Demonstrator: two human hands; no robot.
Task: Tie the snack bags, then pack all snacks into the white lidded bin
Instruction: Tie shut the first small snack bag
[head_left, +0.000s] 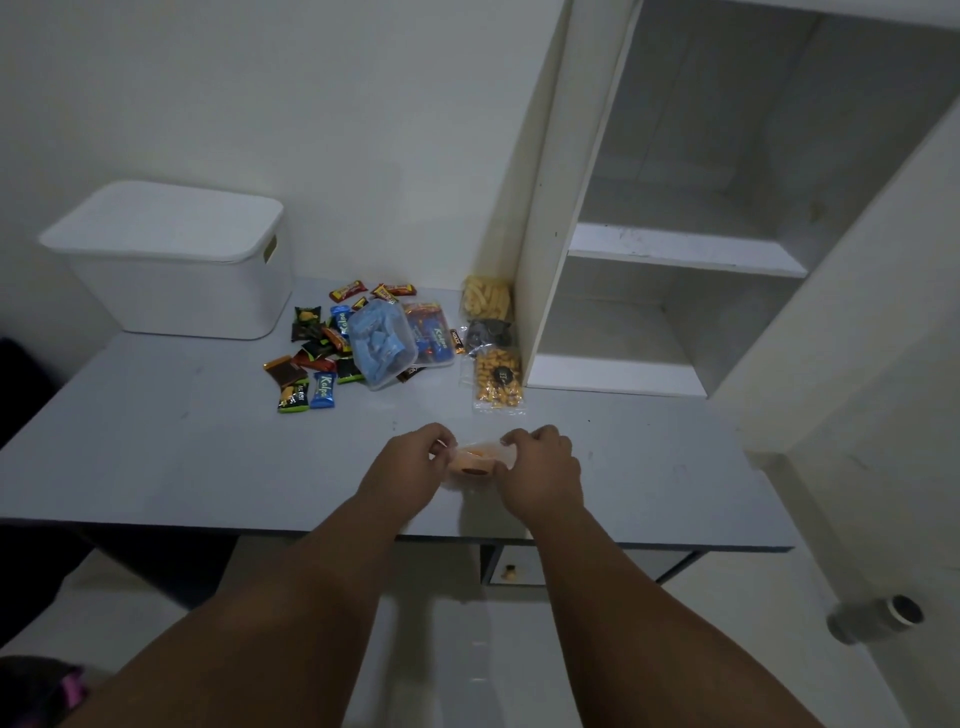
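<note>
Forearms rise from the bottom edge of the frame over a pale floor (467, 649). A grey cylindrical object (875, 618) sits at lower right, too blurred to name. Under the near edge of the grey table (156, 467) a small drawer front with a knob (508, 571) shows.

Over the table's near middle, the left hand (410, 462) and right hand (540, 462) each pinch one end of a small clear bag (475, 460) holding something orange, fingers curled round the plastic. I cannot tell whether it touches the tabletop.

Farther back, at mid-frame, loose wrapped candies (311, 358) lie scattered in black, green, blue and red wrappers. Just right of them lies a clear bag of blue pieces (382, 343), and beside it a clear bag of blue-wrapped sweets (428, 335).

Three more clear bags lie in a row against the foot of the shelf unit (685, 249): orange bits (497, 384) nearest, dark pieces (488, 332) next, pale yellow puffs (487, 299) farthest.

The white bin (176, 291) stands at the table's far left corner, its lid (161, 218) on, well apart from the hands. The white shelf unit fills the upper right, and a plain white wall (260, 104) rises behind everything in dim light.
</note>
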